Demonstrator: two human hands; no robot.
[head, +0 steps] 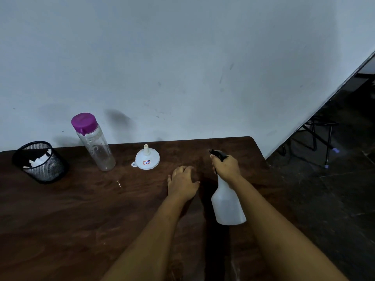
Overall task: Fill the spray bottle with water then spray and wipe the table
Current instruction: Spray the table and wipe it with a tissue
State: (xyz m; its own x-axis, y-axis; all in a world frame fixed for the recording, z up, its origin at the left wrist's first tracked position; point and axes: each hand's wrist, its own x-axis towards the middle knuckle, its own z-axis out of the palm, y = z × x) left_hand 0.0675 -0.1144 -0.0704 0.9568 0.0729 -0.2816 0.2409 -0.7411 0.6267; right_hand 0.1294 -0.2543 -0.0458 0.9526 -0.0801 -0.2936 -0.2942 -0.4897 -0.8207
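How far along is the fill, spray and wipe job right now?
Filling looks done: the funnel stands aside and the water bottle is capped. In hand: the right hand grips the spray bottle, nozzle aimed across the table; the left hand rests on it. Wiping is left; the white paper sits in the mesh cup.

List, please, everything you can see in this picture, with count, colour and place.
spray bottle: 1, translucent white, black trigger, right of centre
water bottle: 1, clear, purple cap, standing back left
funnel: 1, white, spout up, back centre
mesh cup: 1, black, far left, white scraps inside
table: 1, dark brown wood
wall: 1, pale grey, behind table
left hand: 1, flat on table, centre
right hand: 1, grips spray bottle's neck
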